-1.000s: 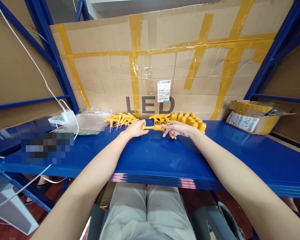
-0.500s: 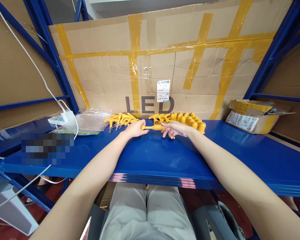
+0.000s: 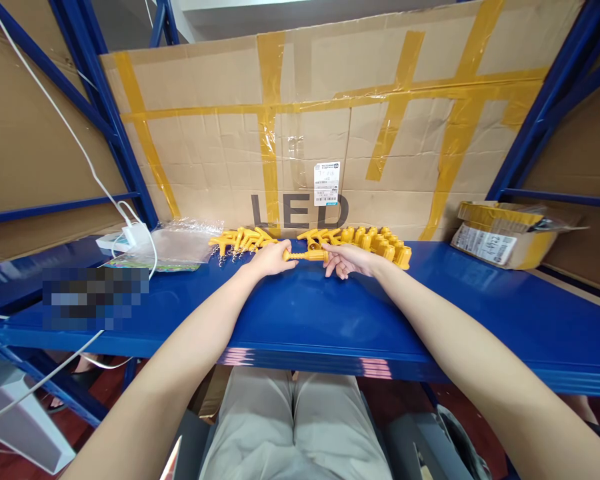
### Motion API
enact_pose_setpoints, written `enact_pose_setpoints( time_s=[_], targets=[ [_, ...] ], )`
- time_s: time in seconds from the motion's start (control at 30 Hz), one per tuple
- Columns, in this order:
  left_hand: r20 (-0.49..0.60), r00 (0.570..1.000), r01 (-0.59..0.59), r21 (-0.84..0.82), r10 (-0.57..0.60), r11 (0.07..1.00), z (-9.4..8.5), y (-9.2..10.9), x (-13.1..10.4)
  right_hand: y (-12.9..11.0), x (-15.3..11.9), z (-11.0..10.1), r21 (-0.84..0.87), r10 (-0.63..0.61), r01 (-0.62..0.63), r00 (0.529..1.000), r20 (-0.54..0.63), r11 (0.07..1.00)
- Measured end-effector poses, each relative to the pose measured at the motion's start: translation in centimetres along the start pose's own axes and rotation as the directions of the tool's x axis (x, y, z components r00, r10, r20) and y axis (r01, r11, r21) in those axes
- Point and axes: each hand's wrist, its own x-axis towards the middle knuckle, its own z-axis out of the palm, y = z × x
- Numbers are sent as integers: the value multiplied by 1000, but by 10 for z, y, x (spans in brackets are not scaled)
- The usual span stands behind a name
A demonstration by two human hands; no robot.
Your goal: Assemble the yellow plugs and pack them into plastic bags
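Observation:
Between my hands a yellow plastic corkscrew lies sideways, its ridged shaft visible in the middle. My left hand grips its left end, with the fingers partly hidden. At the other end, the thumb and fingers of my right hand pinch the wider yellow part, while the lower fingers curl loosely. Behind my left hand is a pile of yellow T-handled corkscrews with metal spirals. More yellow handles lie behind my right hand, beside several upright yellow plastic cylinders.
A blue table carries everything. Clear plastic bags and a white plug with a cable sit at left, near a blurred dark object. An open taped carton stands at right. A large cardboard sheet backs the table.
Both hands keep nearly the same place and grip on the yellow corkscrew. The view has shifted very slightly; nothing else visibly differs.

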Motion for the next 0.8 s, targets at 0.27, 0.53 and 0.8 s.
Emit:
enact_pose_setpoints(
  time_s=[0.27, 0.53, 0.8],
  targets=[
    [7, 1000, 7, 17, -7, 1000, -1, 0, 0, -2, -2, 3, 28, 31, -31, 999, -22, 999],
    [-91, 992, -100, -179, 85, 979, -4, 2, -4, -11, -5, 9, 429, 0, 90, 979, -206, 899],
    [52, 994, 90, 30, -92, 995, 7, -26, 3, -12, 2, 2, 369, -205, 443, 821, -532, 817]
  ],
)
